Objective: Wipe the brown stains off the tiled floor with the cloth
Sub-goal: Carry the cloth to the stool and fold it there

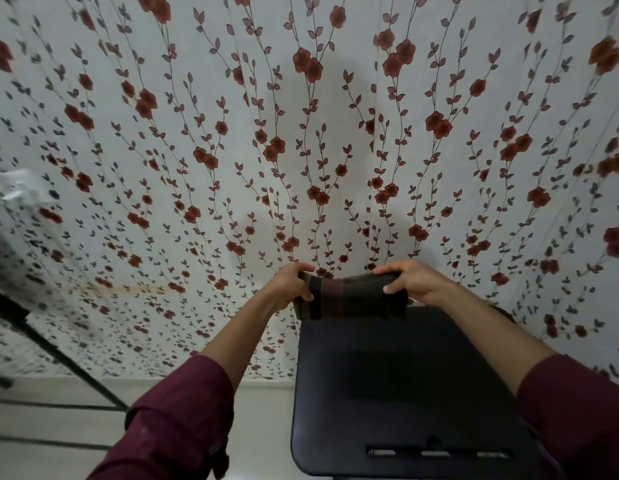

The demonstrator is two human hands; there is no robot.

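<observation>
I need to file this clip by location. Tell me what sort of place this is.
Probably a room in a home. A wall carries a red floral pattern, a black chair stands before it on a pale tiled floor, and both hands hold a dark folded cloth.

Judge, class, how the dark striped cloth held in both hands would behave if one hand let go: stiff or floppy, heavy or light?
Probably floppy: the cloth is folded into a soft band and creases where the left hand and right hand pinch its ends. Likely light, since fingertips alone hold it up above the black chair. Released at one end, it would likely unfold and hang.
</observation>
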